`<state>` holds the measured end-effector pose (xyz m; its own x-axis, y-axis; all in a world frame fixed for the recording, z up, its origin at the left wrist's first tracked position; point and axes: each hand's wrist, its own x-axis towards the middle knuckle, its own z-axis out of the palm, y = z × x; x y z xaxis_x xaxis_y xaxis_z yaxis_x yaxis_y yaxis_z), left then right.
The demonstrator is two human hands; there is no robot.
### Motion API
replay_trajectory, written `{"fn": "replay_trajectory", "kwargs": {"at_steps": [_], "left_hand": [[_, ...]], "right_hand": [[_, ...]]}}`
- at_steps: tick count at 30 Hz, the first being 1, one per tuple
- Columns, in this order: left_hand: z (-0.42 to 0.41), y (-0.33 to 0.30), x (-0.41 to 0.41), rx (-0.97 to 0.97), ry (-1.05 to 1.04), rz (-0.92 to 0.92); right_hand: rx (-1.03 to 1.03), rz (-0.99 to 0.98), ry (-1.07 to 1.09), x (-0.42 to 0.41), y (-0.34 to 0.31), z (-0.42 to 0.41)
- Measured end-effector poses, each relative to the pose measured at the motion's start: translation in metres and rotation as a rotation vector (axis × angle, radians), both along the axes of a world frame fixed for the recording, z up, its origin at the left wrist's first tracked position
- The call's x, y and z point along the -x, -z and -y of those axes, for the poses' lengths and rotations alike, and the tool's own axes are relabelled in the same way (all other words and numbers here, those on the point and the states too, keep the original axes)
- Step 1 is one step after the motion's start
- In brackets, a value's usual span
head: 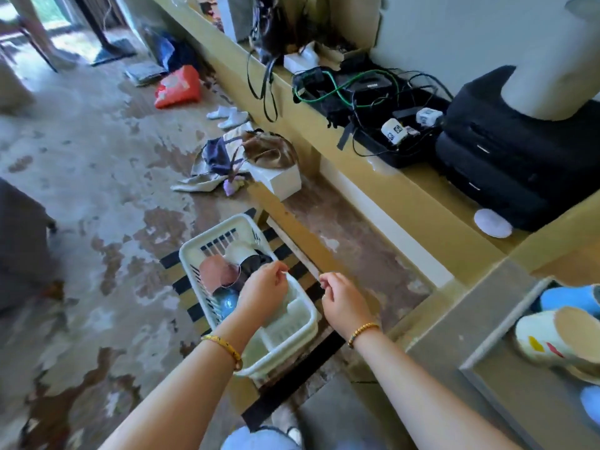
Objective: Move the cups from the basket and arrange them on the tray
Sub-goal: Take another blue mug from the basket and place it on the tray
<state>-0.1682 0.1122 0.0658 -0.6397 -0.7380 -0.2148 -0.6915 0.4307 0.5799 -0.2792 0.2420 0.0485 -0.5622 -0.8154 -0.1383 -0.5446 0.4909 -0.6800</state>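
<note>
Low in the frame's centre, our left hand (264,282) hovered over the white slatted plastic basket (198,251), fingers curled, gripping nothing we could discern. Our right hand (341,295), loosely curled and empty, hung beside its rim. We judged it best to lift the pink round cup (214,271) first, by its rim.

Both forearms are bare, with no sleeves in view. The left hand (264,287) has a braided yellow cord bracelet (224,345) just behind it at the wrist. Behind the right hand (344,300) sits a golden beaded bracelet (362,332) with one greenish bead.
</note>
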Motion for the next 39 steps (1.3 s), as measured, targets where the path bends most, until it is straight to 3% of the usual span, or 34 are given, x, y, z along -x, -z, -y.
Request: {"fn": "replay_trajectory", "kwargs": {"at_steps": [9, 19, 28, 36, 39], "left_hand": [[0.056, 0.06, -0.077, -0.243, -0.065, 0.301], [0.072, 0.117, -0.092, -0.294, -0.019, 0.464], [0.074, 0.181, -0.085, -0.126, 0.187, 0.734], [0.083, 0.198, -0.074, -0.08, 0.253, 0.86], [0.087, 0.2, -0.074, -0.073, 0.265, 0.829]], "right_hand": [[-0.356, 0.234, -0.195, -0.044, 0.046, 0.066], [-0.693, 0.585, -0.076, -0.043, 0.123, 0.126], [-0.79, 0.807, 0.064, -0.049, 0.188, 0.163], [-0.79, 0.969, 0.265, -0.06, 0.214, 0.169], [-0.777, 1.023, 0.352, -0.062, 0.22, 0.17]]}}
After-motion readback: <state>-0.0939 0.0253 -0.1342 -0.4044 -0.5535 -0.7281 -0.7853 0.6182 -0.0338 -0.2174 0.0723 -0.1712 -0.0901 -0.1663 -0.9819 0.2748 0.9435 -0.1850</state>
